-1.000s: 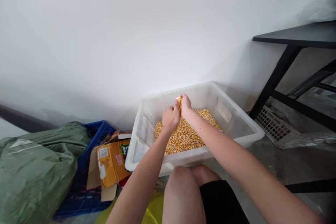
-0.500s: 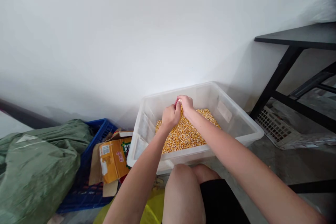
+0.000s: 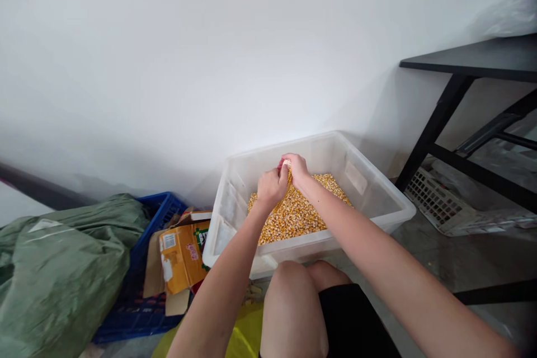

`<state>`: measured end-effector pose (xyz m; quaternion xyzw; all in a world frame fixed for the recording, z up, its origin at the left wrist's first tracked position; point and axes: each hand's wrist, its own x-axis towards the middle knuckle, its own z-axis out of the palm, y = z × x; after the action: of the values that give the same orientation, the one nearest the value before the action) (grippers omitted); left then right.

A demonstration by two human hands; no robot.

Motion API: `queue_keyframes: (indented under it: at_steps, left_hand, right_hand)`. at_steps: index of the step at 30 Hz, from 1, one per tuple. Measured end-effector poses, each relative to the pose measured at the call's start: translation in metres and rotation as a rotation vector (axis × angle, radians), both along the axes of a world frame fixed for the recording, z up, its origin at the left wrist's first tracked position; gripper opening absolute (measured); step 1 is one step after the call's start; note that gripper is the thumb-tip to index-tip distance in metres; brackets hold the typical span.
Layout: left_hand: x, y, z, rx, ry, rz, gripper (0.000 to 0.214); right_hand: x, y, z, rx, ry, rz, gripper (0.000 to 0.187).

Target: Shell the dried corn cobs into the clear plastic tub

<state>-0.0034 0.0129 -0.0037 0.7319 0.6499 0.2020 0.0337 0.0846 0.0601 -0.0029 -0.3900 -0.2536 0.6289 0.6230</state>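
Both hands meet over a clear plastic tub (image 3: 380, 179), gripping one corn cob (image 3: 289, 180) between them. The left hand (image 3: 269, 185) is curled around the near left side of the cob, its thumb laid along the top, while the right hand (image 3: 297, 169) wraps over from the other side with its fingers bent around the far end. A strip of yellow rows shows between the hands, with a pale patch near the tip; the fingers cover so much that I cannot tell how many rows are bare. The cob is above a heap of loose kernels (image 3: 304, 217), which are yellow and whitish and spread over part of the tub's floor. The tub stands next to a white wall (image 3: 210, 56), just beyond the person's bent knees (image 3: 293, 302). To its left, a torn orange cardboard box (image 3: 184, 260) rests at a blue crate (image 3: 134, 319), with a green bag (image 3: 75, 268) beside it. Something yellow (image 3: 249, 330) lies below the left forearm. On the right are a black table (image 3: 482, 56) and, under it, a white basket (image 3: 434, 196).
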Motion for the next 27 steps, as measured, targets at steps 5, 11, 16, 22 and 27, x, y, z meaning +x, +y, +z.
queue_keyframes:
  at_steps: [5,11,16,22,27]
  left_hand:
    - [0.0,-0.002,0.0,0.006,-0.004,0.015,0.074]
    - [-0.01,0.008,-0.011,0.014,-0.119,0.027,0.07]
    - [-0.018,0.02,-0.018,-0.086,-0.371,0.1,0.074]
    - [0.001,0.008,-0.011,-0.121,-0.192,0.152,0.082]
    - [0.0,0.005,-0.008,-0.096,-0.057,0.045,0.086]
  right_hand:
    - [0.004,-0.001,-0.002,0.025,-0.003,0.038,0.012]
    - [0.007,0.008,-0.009,0.011,0.066,0.098,0.007]
    - [0.01,0.019,-0.011,-0.095,0.132,0.102,0.006]
    - [-0.006,0.017,-0.014,-0.097,-0.014,-0.04,0.009]
    - [-0.014,0.01,-0.012,-0.074,-0.002,-0.015,0.011]
